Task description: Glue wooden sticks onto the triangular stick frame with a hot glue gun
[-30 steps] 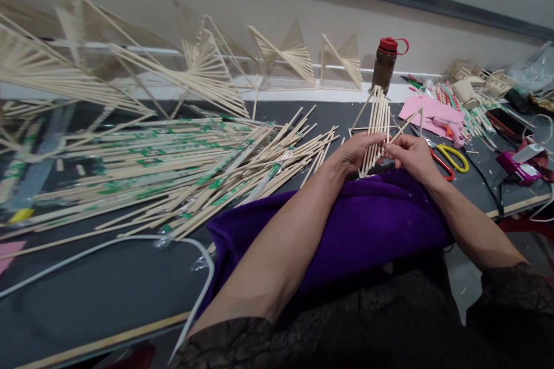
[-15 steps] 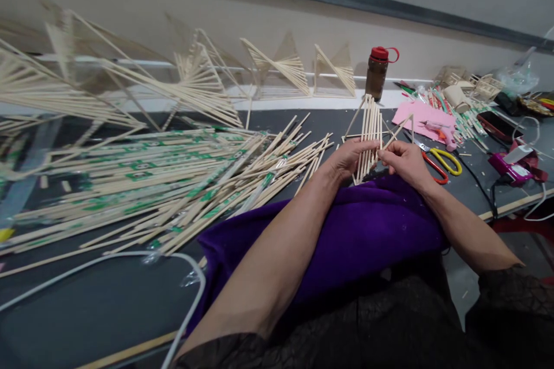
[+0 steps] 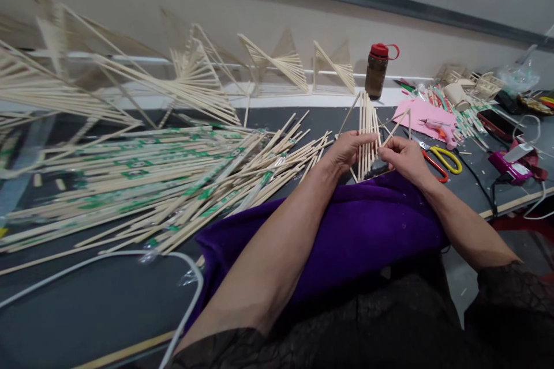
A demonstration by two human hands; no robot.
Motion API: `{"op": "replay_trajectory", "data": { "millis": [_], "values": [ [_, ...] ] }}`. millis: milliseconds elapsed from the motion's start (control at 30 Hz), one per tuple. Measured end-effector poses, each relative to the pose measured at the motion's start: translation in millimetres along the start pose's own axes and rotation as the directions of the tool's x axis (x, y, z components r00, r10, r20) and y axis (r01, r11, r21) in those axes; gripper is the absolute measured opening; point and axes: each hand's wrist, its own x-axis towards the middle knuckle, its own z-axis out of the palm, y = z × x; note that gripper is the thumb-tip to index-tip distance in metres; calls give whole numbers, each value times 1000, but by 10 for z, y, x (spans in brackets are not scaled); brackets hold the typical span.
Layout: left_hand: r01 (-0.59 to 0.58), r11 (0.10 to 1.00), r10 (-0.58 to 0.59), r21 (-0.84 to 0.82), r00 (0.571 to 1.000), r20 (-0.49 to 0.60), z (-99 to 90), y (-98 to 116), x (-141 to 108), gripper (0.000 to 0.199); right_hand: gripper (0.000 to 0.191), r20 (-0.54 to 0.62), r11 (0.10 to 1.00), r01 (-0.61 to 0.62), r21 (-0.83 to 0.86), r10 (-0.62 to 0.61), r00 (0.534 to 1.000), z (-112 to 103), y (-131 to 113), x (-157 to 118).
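A frame of pale wooden sticks stands on the dark table, with several sticks fanned side by side and thin struts forming triangles at both sides. My left hand is closed on its left side, thumb laid across the fanned sticks. On the right, my right hand pinches at the frame's edge, close to a slanted stick; its fingertips are partly hidden. Purple cloth lies under my forearms at the table edge. Scissors with red and yellow handles rest just right of my right hand.
Loose and green-wrapped sticks cover the table's left. Finished twisted stick frames line the wall. A brown bottle with a red lid stands behind. A pink glue gun lies on pink paper; a white cable loops at front left.
The stick frame has turned slightly in my hands, its fanned top leaning a little further left. Both hands keep their grip and have barely moved.
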Motion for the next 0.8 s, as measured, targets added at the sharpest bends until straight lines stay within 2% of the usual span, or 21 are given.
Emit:
{"op": "replay_trajectory", "data": {
  "millis": [200,433,633,800],
  "values": [
    [20,1000,-19,20,998,-54,94,23,1,13,18,-15,1000,17,-17,-17,1000,-33,18,52],
    [52,998,-47,46,993,-104,124,21,-6,11,27,15,999,-8,52,7,1000,-36,39,57],
    [46,998,-44,53,998,-54,117,38,-32,8,41,99,958,-146,246,125,987,-66,56,73],
    [50,998,-47,37,995,-86,148,50,-55,8,34,79,980,-79,183,66,995,-74,50,45]
  ]
}}
